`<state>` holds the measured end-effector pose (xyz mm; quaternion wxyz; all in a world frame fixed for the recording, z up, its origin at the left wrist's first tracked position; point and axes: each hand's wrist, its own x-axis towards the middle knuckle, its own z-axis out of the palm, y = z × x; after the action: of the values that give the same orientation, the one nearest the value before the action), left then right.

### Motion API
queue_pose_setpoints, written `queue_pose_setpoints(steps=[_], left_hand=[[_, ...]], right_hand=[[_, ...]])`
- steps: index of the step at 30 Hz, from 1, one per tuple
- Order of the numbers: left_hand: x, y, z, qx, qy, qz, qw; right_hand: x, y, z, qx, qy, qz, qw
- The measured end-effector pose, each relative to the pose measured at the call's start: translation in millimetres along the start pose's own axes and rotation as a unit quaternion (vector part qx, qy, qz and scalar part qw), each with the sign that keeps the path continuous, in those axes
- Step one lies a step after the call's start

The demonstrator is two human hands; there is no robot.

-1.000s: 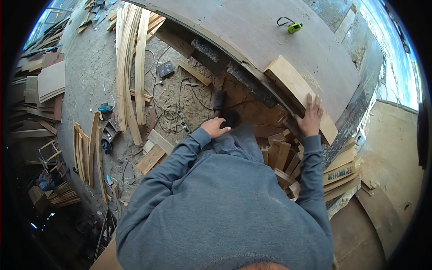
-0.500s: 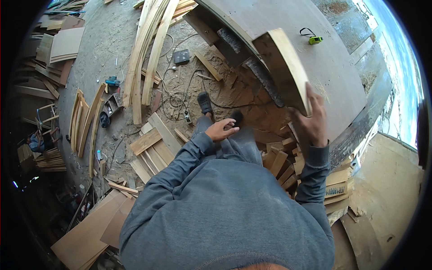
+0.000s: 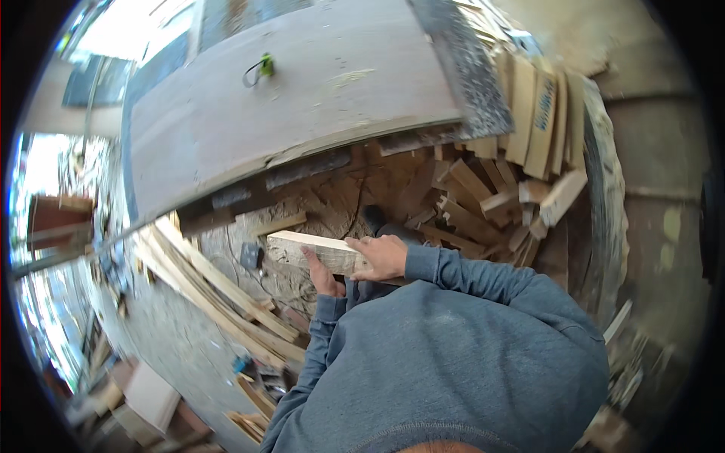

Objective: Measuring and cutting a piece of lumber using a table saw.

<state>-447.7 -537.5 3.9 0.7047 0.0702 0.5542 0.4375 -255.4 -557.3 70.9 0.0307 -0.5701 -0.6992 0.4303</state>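
A short wooden board [image 3: 310, 249] with a pale top edge is held level in front of my body, just below the near edge of the work table. My right hand [image 3: 381, 258] grips it near its right end, fingers over the top. My left hand [image 3: 325, 273] supports it from the near left, thumb and fingers against its face. A plywood sheet [image 3: 279, 121] covers the table, with a green tape measure [image 3: 266, 66] lying on it. Wood shavings [image 3: 351, 75] are scattered beside the tape measure.
Offcut blocks [image 3: 468, 215] are heaped under the table's right side, beside stacked boards [image 3: 544, 121]. Long curved strips [image 3: 211, 287] lie on the floor at left, near a dark box [image 3: 251, 255], cables and a blue power tool [image 3: 243, 362]. A rough-edged ledge [image 3: 608, 189] runs along the right.
The board has been lifted off the table and brought in front of me, and my left hand has joined my right on it. My view has swung right, toward the table.
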Motion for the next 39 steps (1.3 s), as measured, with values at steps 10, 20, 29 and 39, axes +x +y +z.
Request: queue_pose_setpoints(steps=[10,20,29,39], left_hand=[[-51.5,15.5,64.6,0.330,-0.383,0.035,0.862],[-7.0,22.5,-30.4,0.446,-0.416,-0.054,0.791],[44.7,27.9,-161.4,0.630,-0.141,0.049,0.762],[-3.1,-121.4,-252.9,0.413,0.047,-0.061,0.908]], right_hand=[[-129.2,-17.3,53.2,0.056,0.478,0.187,0.856],[-316.1,266.8,-132.5,-0.083,0.716,0.311,0.619],[-138.2,242.2,-97.7,0.186,0.438,0.399,0.784],[147.6,97.9,141.4,-0.010,-0.175,0.063,0.983]])
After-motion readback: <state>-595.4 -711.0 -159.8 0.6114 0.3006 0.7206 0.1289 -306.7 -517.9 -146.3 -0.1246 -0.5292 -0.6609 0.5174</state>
